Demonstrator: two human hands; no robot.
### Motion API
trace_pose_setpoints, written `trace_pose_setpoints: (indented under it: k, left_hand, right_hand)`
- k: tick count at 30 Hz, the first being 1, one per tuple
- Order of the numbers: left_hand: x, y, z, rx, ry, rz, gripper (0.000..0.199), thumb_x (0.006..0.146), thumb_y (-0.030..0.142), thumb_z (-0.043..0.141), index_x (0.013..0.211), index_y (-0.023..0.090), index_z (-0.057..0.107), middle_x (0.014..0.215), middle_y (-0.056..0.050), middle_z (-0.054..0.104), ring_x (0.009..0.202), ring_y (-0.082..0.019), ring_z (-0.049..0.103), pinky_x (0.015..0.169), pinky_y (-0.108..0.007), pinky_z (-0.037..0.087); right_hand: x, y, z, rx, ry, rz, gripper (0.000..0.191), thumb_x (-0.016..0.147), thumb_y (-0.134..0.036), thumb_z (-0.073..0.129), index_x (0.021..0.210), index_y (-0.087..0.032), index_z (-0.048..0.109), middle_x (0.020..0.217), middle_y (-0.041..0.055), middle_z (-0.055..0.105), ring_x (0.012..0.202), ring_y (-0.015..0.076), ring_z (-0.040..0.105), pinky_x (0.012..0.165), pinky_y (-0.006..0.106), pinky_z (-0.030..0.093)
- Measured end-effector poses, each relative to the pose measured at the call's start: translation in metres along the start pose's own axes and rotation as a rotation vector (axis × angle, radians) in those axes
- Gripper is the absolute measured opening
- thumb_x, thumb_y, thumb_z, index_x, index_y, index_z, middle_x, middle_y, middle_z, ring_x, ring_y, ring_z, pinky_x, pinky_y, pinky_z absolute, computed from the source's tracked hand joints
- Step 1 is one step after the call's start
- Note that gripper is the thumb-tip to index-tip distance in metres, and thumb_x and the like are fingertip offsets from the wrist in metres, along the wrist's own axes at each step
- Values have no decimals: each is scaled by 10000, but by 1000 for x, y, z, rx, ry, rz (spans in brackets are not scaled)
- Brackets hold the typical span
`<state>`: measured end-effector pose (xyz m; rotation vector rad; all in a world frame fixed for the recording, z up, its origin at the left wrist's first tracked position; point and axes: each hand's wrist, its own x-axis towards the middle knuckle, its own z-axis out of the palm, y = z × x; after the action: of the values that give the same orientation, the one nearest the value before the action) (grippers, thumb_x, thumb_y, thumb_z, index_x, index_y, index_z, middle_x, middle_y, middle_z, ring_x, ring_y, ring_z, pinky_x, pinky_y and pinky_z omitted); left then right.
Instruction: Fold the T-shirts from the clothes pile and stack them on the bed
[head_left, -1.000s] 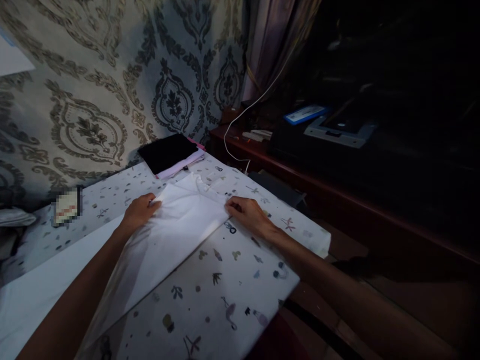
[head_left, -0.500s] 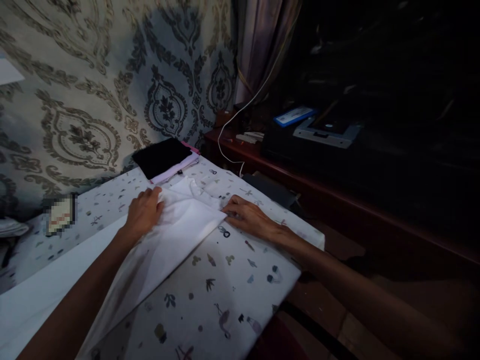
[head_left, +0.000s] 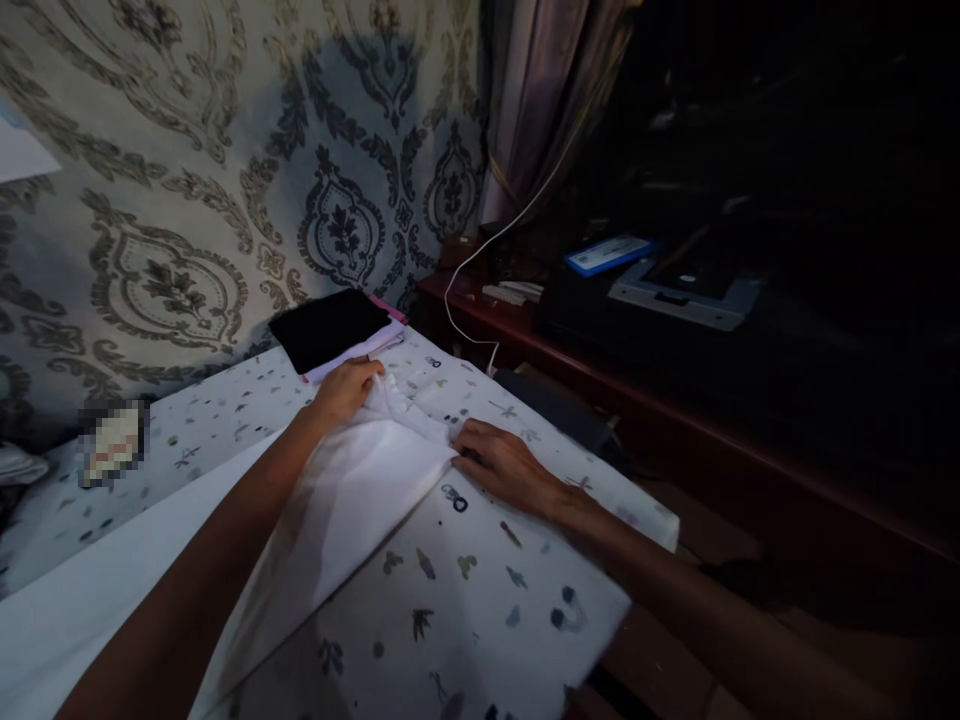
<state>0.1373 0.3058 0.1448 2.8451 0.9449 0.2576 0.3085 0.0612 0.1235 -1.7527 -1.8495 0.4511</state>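
A white garment (head_left: 367, 475), which looks like a shirt, lies spread over a bed or table covered with a printed sheet (head_left: 450, 590). My left hand (head_left: 347, 393) is closed on its far edge, near what looks like the collar, with the cloth gathered at the fingertips. At the garment's right corner, my right hand (head_left: 499, 460) pinches the edge between thumb and fingers. Just beyond my left hand sits a stack of folded clothes, a black one (head_left: 334, 328) on top of a lilac one (head_left: 356, 355), with some pink showing behind.
Patterned wallpaper (head_left: 172, 270) rises behind the sheet's far edge. To the right stands a dark red wooden desk (head_left: 637, 405) with a blue-edged box (head_left: 611, 255) and a metal drive-like part (head_left: 682, 295). A white cable (head_left: 469, 340) hangs over its edge.
My left hand has moved forward and right along the garment to its far edge, bunching the cloth there. My right hand stays at the corner. The view has shifted slightly.
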Motion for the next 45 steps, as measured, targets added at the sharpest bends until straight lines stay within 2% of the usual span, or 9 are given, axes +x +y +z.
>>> trace_pose_setpoints:
  k: [3,11,17,21,23,29,34,39,45]
  left_hand:
    - [7,-4,-4,84,-31,75,278,892,110,479,1025,209,702,1123,-83,699,1088,-244,629,862,-322,485]
    - [29,-11,2,77,-18,6,289,877,87,457,983,198,702,1068,-90,711,940,-249,659,793,-340,494]
    - [18,-16,4,-77,109,-109,365,863,96,491,1181,209,632,1085,-89,707,944,-239,665,819,-352,507]
    - [14,-18,11,-245,114,-161,252,840,87,478,989,173,662,837,-43,705,743,-176,665,728,-310,536]
    - [14,-16,15,-302,94,-151,233,819,80,497,941,174,672,850,-38,709,764,-164,669,748,-300,543]
    - [-10,15,2,-409,144,-64,282,840,113,497,1062,177,658,1070,-70,682,928,-185,636,854,-337,521]
    - [-55,65,-15,-488,-191,246,211,947,333,503,1024,221,664,1000,-43,665,922,-202,612,827,-356,512]
    - [-64,82,-8,-349,-295,371,132,917,225,496,942,203,624,1066,-74,593,1072,-239,548,945,-408,477]
    - [-63,88,12,-395,-87,264,97,898,153,481,920,209,558,1011,-74,610,1009,-232,551,948,-421,482]
  right_hand:
    - [-1,2,1,-7,8,-23,83,940,-205,541,884,-214,602,963,47,640,860,187,612,765,323,491]
    - [-2,1,-5,4,-35,-46,142,981,-246,483,868,-214,562,978,54,630,824,176,600,758,331,501]
    - [-2,3,-2,20,-12,-28,109,958,-233,519,874,-215,585,974,46,637,817,168,599,764,322,499]
    - [-1,6,1,34,9,-20,87,934,-223,551,869,-212,608,958,41,643,822,171,606,750,315,493]
    - [-1,6,1,40,15,-16,84,928,-224,557,866,-213,613,955,39,646,818,170,608,735,306,486]
    - [-3,7,-1,94,6,-13,83,937,-237,563,918,-206,638,1013,49,645,820,165,605,742,302,465]
    - [-3,10,0,182,14,-20,92,938,-274,589,914,-208,649,949,31,619,794,160,587,726,295,444]
    - [0,8,-4,144,-30,-1,81,933,-247,582,911,-203,646,932,31,614,798,163,576,720,293,423]
    - [0,4,-11,18,-102,-32,75,900,-201,553,838,-195,593,915,36,600,767,158,558,708,291,418]
